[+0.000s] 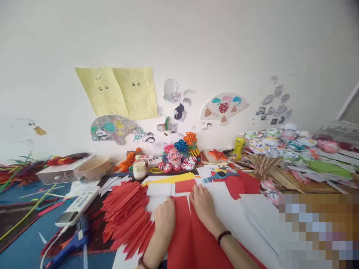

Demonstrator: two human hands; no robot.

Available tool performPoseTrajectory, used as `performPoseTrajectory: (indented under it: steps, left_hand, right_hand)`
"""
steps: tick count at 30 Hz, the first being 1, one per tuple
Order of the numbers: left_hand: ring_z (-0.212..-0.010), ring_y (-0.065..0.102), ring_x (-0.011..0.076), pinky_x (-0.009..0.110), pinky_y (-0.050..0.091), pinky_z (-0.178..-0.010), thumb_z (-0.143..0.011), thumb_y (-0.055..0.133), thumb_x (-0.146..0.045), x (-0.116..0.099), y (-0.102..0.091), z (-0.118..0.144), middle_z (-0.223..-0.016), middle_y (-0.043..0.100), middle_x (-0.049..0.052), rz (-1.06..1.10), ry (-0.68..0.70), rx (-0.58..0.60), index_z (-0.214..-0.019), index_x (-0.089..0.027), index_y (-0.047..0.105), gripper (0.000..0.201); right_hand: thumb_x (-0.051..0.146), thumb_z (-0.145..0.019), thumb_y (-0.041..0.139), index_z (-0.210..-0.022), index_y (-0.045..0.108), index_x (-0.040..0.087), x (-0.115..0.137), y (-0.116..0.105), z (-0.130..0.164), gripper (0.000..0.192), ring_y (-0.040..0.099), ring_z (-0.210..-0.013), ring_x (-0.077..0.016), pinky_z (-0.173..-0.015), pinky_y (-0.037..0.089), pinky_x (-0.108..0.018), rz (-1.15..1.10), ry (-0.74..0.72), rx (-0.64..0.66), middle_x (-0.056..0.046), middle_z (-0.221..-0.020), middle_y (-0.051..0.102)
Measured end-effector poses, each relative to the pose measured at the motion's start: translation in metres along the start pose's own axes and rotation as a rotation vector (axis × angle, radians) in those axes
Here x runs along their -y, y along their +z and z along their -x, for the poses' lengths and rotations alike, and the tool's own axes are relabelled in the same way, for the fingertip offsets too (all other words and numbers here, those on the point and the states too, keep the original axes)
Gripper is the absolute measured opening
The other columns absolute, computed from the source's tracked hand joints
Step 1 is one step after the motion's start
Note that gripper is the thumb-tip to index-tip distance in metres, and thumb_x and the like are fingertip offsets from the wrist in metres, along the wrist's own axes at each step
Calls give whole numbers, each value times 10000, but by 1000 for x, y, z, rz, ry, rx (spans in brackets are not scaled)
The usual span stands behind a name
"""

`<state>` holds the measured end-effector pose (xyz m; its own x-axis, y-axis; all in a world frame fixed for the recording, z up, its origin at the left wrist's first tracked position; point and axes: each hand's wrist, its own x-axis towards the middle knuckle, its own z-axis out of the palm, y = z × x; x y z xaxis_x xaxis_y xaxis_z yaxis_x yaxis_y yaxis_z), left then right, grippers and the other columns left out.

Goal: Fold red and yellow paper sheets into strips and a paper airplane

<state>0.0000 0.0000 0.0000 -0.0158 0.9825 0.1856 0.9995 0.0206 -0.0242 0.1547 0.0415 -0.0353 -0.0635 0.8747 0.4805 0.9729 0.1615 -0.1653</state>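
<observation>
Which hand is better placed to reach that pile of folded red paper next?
Probably the left hand: it is beside the folded red paper, while the right hand lies farther off, with the left in between.

Right wristband [224,237]: dark, near black, narrow, rounded, closed round the wrist; surface slightly bumpy, beads or braid indistinguishable. Right hand [203,201], beyond the right wristband: bare, slim-fingered. Right forearm [239,254], on the near side of the right wristband: bare, widening away from the wrist. Left hand [165,216], to the left of the right wristband: bare. Left wristband [143,263], farther left and nearer than the right wristband: dark reddish brown, narrow, fine detail blurred.
</observation>
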Motion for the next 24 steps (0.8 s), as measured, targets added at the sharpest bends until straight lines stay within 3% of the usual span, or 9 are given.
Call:
performPoseTrajectory:
  steps: [7, 11, 19, 24]
  left_hand:
    - [-789, 683, 287, 318, 430, -613, -967, 318, -411, 7, -23, 0, -839, 711, 155, 166, -96, 47, -890, -141, 630, 420]
    - [-804, 673, 255, 277, 375, -610, -941, 417, -374, 12, -26, 3, -841, 710, 115, 245, -85, 113, -865, -175, 596, 278]
    - [-679, 659, 196, 249, 298, -549, -978, 355, -299, 15, -22, 4, -715, 687, 47, 416, -66, -125, -899, -189, 497, 197]
    - [-687, 670, 197, 253, 287, -535, -985, 336, -313, 10, -18, -4, -748, 703, 66, 347, -84, -116, -921, -178, 509, 228]
  right_hand:
    - [233, -900, 496, -966, 561, 186, 3, -6, -1, 104, 547, -864, -247, -730, 370, -338, 20, 34, -1, -81, -937, 602]
    - [187, -918, 456, -913, 579, 188, 4, -17, -6, 123, 583, -837, -212, -699, 356, -296, -22, 84, 20, -66, -890, 635]
    - [386, -965, 401, -851, 627, 234, -10, -55, -14, 295, 639, -708, -183, -524, 265, -260, -214, 252, 212, -19, -763, 696]
    - [308, -977, 385, -936, 613, 194, -3, -45, -13, 258, 640, -760, -197, -595, 339, -276, -107, 158, 118, -60, -825, 688]
